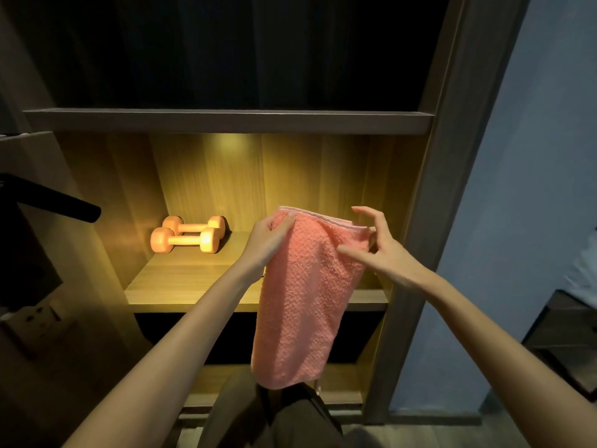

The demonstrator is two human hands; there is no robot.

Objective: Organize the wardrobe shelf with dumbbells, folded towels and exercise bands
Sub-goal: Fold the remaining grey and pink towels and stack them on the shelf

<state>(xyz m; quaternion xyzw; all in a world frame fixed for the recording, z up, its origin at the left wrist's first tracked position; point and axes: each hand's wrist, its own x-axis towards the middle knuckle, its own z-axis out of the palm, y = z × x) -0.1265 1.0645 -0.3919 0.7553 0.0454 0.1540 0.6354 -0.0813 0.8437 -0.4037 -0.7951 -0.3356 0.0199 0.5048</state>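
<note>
Holding pink towel (307, 302) mid-frame: our left hand (271, 240) grips top-left corner, right hand (384, 250) pinches top-right, other fingers (365, 212) splayed.

The only view comes from a wide-angle camera on the person's head, facing forward and down into the lit wardrobe shelf (181, 279) (its straight edges bow toward the frame's sides), near enough that the left hand (269, 242) and right hand (382, 253) sit mid-frame.

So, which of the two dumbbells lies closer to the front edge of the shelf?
The front dumbbell, whose left end sits further left. The other dumbbell lies just behind it, nearer the back wall, partly hidden by it.
</note>
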